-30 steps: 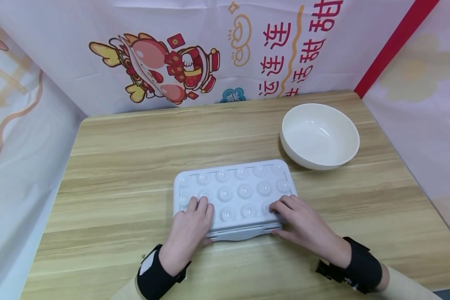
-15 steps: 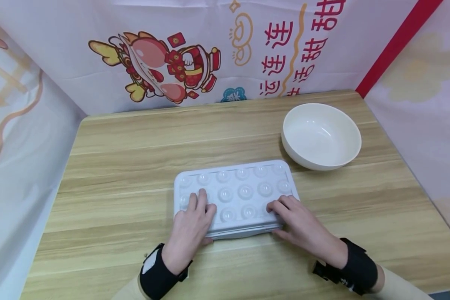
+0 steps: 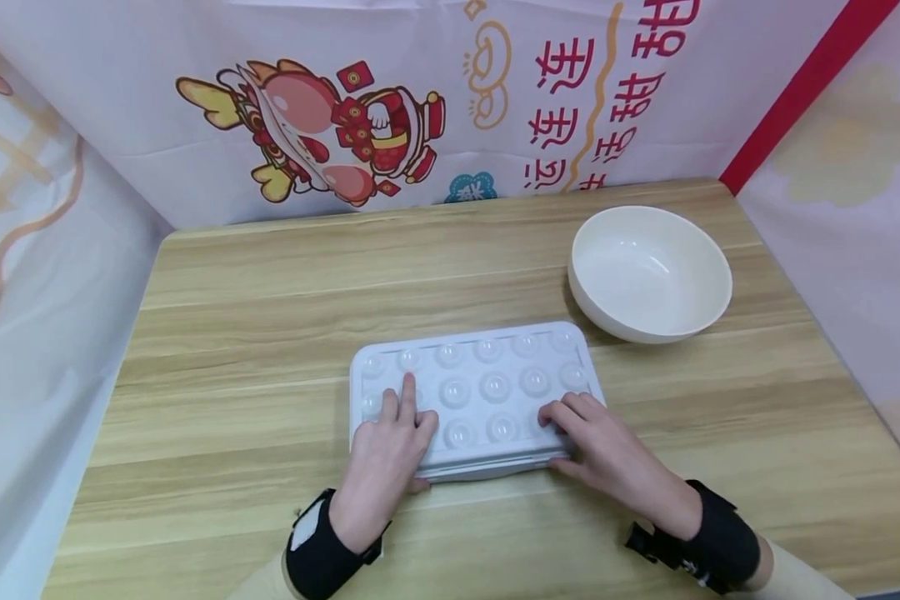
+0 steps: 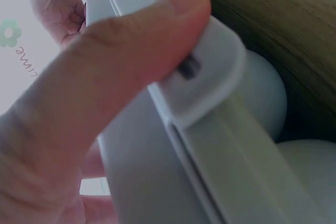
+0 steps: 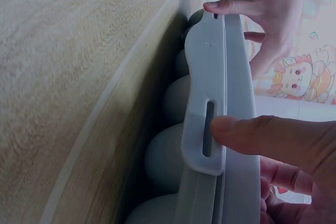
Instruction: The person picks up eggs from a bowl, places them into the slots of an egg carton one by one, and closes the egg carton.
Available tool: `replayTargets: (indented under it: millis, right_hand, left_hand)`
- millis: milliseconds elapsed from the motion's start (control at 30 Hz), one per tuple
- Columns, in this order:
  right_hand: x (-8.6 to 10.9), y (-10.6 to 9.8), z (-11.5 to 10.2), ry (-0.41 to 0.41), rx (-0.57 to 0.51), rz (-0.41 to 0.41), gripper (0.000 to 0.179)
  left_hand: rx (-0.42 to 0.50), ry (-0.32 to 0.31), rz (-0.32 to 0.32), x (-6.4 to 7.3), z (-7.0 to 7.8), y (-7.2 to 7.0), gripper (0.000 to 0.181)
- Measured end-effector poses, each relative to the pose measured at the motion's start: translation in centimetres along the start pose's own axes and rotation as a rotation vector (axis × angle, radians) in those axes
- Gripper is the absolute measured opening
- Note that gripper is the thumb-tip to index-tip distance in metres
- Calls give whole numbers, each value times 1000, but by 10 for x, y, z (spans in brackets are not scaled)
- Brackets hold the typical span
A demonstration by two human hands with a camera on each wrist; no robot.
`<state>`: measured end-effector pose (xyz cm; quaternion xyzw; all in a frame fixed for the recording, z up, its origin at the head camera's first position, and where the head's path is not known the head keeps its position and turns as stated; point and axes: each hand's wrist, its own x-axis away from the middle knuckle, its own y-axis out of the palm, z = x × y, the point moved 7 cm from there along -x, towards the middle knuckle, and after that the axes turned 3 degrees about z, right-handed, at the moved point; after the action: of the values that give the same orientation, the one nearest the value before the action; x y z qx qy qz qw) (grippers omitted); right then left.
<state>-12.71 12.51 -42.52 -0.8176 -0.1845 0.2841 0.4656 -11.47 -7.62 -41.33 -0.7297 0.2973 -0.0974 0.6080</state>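
Observation:
A white plastic lidded egg box [image 3: 472, 408], with rows of round bumps on its lid, lies on the wooden table. My left hand [image 3: 390, 450] grips its left front part: straightened fingers rest on the lid, and the thumb [image 4: 121, 51] lies over the end of the front latch near its slot. At the right front corner my right hand [image 3: 607, 450] has curled fingers on the lid. Its thumb [image 5: 268, 132] presses the long latch flap [image 5: 202, 72] beside a slot. The lid covers whatever is inside.
Behind and right of the box stands a white bowl [image 3: 648, 279] on the table [image 3: 270, 292]. Printed cloth [image 3: 495, 100] hangs along the back and both sides. Rounded cups [image 5: 168, 158] bulge under the box.
The latch flap at the box's front has swung in closer to the box. My left fingers have straightened and spread forward over the lid; the right hand has barely shifted.

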Motion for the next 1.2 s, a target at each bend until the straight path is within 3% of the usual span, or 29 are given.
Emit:
replayTargets:
  millis: [133, 600, 933, 1200]
  right_hand:
    - [1, -2, -1, -14, 11, 15, 54]
    - [0, -5, -10, -70, 90, 74, 56]
    - [-2, -2, -11, -72, 110, 52, 56]
    - [0, 3, -8, -66, 114, 40, 56]
  left_hand:
    - [-16, -6, 30, -1, 2, -3, 80]
    - [-144, 14, 44, -2, 10, -2, 74]
    - [-193, 28, 57, 1, 11, 3, 47]
    - [-186, 32, 56, -1, 9, 5, 55]
